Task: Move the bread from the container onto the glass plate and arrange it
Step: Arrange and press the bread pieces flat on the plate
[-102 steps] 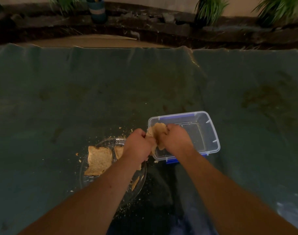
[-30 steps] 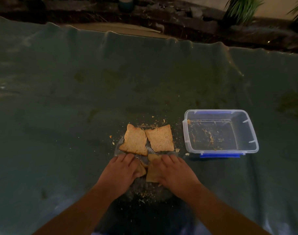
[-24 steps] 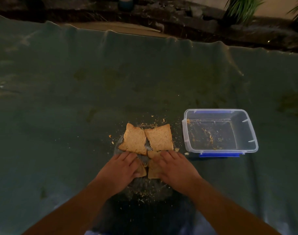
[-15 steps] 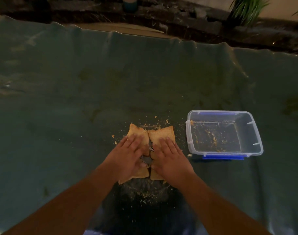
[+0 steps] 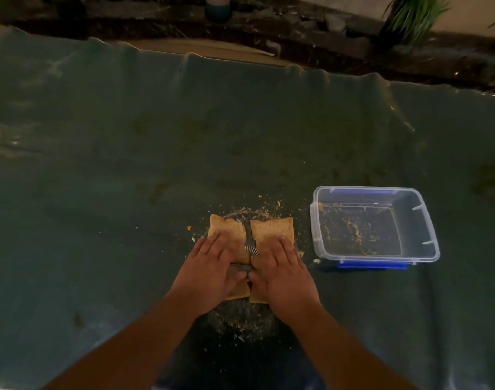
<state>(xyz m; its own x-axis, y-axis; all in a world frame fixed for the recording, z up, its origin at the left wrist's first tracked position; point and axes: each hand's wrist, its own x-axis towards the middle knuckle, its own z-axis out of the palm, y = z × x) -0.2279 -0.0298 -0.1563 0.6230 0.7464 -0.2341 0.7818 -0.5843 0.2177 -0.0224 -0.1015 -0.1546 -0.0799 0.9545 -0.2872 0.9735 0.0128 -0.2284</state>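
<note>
Square, coarse-crumbed brown bread slices (image 5: pixel 273 228) packed edge to edge on round clear glass plate (image 5: pixel 242 319), crumb-strewn. Left hand (image 5: pixel 209 273) and right hand (image 5: pixel 283 274) flat on them, fingers (image 5: pixel 222 244) spread, gripping nothing. At 3 o'clock, rectangular clear plastic container (image 5: pixel 374 225), crumbs only.

— Where is the camera?
— A single wide-angle view from the person's head, looking forward and steeply down. Both forearms enter from the bottom edge, the left hand (image 5: pixel 212 274) and right hand (image 5: pixel 283 274) close below the lens.

— How far does it reach?
— Across the dark-covered table (image 5: pixel 128 164) to plants (image 5: pixel 412 18) along the top edge, apparently dim.
</note>
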